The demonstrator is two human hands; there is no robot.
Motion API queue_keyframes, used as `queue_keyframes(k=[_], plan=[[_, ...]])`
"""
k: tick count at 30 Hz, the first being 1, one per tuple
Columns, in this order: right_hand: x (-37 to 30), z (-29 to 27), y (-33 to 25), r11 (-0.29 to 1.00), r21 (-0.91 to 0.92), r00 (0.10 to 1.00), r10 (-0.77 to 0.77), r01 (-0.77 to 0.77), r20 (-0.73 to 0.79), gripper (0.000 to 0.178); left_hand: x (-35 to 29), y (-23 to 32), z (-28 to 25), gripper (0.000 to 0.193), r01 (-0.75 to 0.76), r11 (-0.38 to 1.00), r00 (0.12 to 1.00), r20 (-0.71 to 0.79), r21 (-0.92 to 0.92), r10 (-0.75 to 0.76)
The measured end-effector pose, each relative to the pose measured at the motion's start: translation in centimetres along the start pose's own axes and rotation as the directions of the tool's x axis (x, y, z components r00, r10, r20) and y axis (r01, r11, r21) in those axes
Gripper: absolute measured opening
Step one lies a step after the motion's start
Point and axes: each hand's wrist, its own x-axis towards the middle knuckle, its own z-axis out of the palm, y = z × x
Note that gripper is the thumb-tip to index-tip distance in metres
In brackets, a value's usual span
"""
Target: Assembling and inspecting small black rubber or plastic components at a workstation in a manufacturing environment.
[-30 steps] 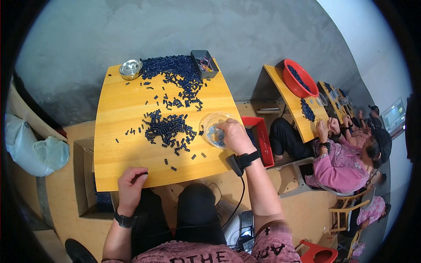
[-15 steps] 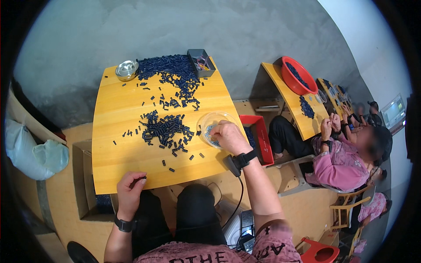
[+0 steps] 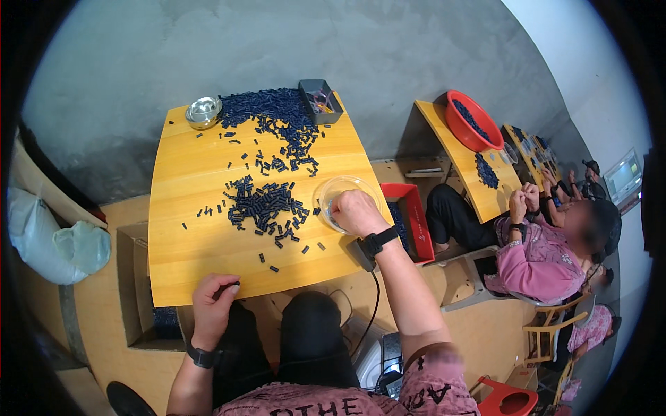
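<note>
Bulging at far left, pale plastic bags (image 3: 38,236) stand near an open cardboard box (image 3: 132,322). A shiny metal bowl (image 3: 203,112) sits at the far left corner of a yellow wooden table (image 3: 184,253); at its near edge, a worker's left hand (image 3: 212,306) pinches a small dark piece (image 3: 237,283) between thumb and fingers. Mid-table lies a loose pile of similar pieces (image 3: 267,203), with a larger heap (image 3: 267,105) behind it beside a gray box (image 3: 327,119). Farther right, the right hand (image 3: 359,211) dips into a clear bowl (image 3: 334,184), fingers bunched; whether they grip anything cannot be told. A red box (image 3: 419,232) stands just beyond the table, then a red basin (image 3: 494,136) on another table (image 3: 487,204), and a co-worker (image 3: 538,269) in pink, hands raised close together.
</note>
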Motion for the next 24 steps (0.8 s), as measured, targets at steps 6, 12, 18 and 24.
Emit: queue_keyframes(k=[6,12,18,24], plan=[[-0.6,-1.5,-0.3,0.999,0.027,0.997,0.020,-0.018,-0.081,0.010,-0.5,1.3,0.0,0.015,0.038,0.999,0.999,-0.004,-0.027,-0.038],[-2.5,-3.4,0.4,0.905,0.426,0.980,0.090,-0.006,-0.178,0.009,-1.0,1.3,-0.4,0.014,0.146,0.978,0.989,-0.002,-0.151,-0.148],[-3.7,-3.5,0.6,0.838,0.546,0.971,0.140,-0.011,-0.196,0.008,-1.9,0.6,-0.3,0.017,0.150,0.952,0.989,0.045,-0.266,-0.143],[-3.6,-2.4,1.1,0.834,0.552,0.961,0.147,0.008,-0.235,0.011,-3.0,1.4,-0.7,0.017,0.158,0.949,0.987,0.031,-0.274,-0.156]])
